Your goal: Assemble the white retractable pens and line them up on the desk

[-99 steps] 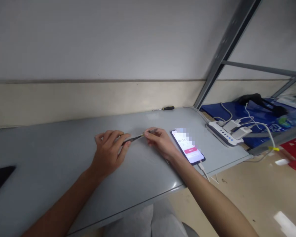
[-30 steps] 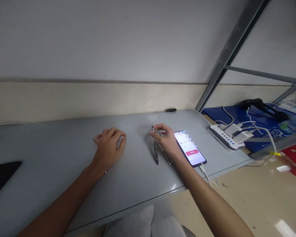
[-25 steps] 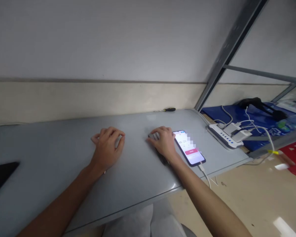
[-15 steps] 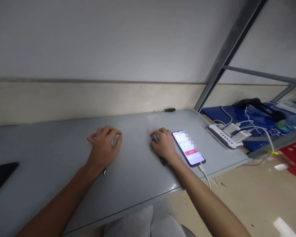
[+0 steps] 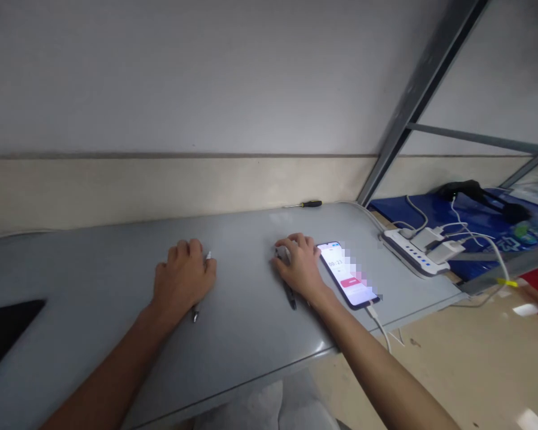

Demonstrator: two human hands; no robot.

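Observation:
My left hand (image 5: 179,275) lies on the grey desk (image 5: 237,334) with its fingers curled down. A slim pen (image 5: 196,313) runs beneath it, its silver tip showing below the palm and its pale end beside the thumb. To the right, my right hand (image 5: 301,266) is bent over a dark pen (image 5: 292,298), fingertips closed on its upper part. The lower end of that pen sticks out under the palm, close to the desk. Just right of this hand lies a phone (image 5: 347,275) with a lit timer screen.
A screwdriver (image 5: 311,204) lies along the wall. At the right end stands a white power strip (image 5: 415,254) with plugs and cables; a charging cable (image 5: 379,322) leads from the phone. A metal post (image 5: 390,137) rises behind. A black object (image 5: 11,325) lies far left.
My left hand has turned palm down, its fingers curling over the pen, and more of that pen shows. My right hand stays nearly in place. The view has shifted slightly.

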